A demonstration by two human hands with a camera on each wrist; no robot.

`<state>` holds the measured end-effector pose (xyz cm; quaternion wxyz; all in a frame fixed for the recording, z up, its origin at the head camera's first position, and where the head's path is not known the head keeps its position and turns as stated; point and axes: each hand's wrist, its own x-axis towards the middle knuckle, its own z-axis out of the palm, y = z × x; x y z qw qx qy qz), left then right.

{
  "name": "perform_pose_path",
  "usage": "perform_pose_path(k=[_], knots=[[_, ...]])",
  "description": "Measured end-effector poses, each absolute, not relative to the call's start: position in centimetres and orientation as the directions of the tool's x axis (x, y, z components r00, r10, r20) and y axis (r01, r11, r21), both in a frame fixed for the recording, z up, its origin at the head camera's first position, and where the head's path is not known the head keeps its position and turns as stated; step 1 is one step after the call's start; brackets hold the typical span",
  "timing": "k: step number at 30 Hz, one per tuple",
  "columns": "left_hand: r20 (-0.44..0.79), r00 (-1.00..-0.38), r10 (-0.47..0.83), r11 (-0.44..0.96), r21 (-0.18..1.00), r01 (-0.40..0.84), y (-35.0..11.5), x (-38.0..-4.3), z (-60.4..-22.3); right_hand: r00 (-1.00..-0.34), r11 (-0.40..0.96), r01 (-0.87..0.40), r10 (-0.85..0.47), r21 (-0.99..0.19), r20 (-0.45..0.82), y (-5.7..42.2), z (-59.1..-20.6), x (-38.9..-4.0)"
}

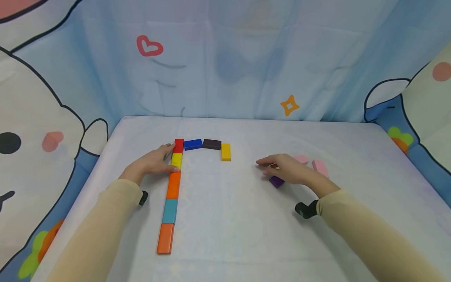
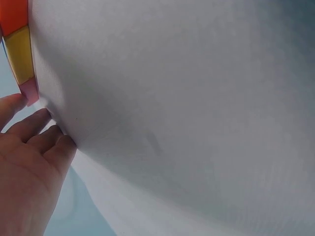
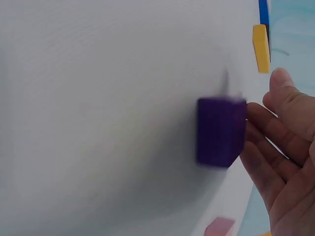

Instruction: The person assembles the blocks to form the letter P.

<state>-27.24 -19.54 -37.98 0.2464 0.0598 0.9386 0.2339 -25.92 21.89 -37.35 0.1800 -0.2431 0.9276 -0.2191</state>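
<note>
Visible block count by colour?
Red rectangular block: 1
Yellow rectangular blocks: 2
Orange rectangular blocks: 2
Teal rectangular block: 1
Blue rectangular block: 1
Dark brown rectangular block: 1
Purple rectangular block: 1
Pink rectangular blocks: 2
Total visible: 11

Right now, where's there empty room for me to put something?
Free: the middle of the table, between the long block column and right hand; also the far right corner, beyond the pink blocks. Crowded: along the column, by the left hand, and around the right hand, near the purple block.
</note>
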Motion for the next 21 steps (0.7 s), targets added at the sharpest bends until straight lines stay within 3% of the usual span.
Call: perform_pose_path(k=[21], knots=[[-0.446, -0.87, 0.209, 0.887, 0.461, -0.023, -19.5, -27.5, -38.3, -0.865, 0.767, -0.362, -0.488, -0.529, -0.115, 26.9, -38.5, -22.4]])
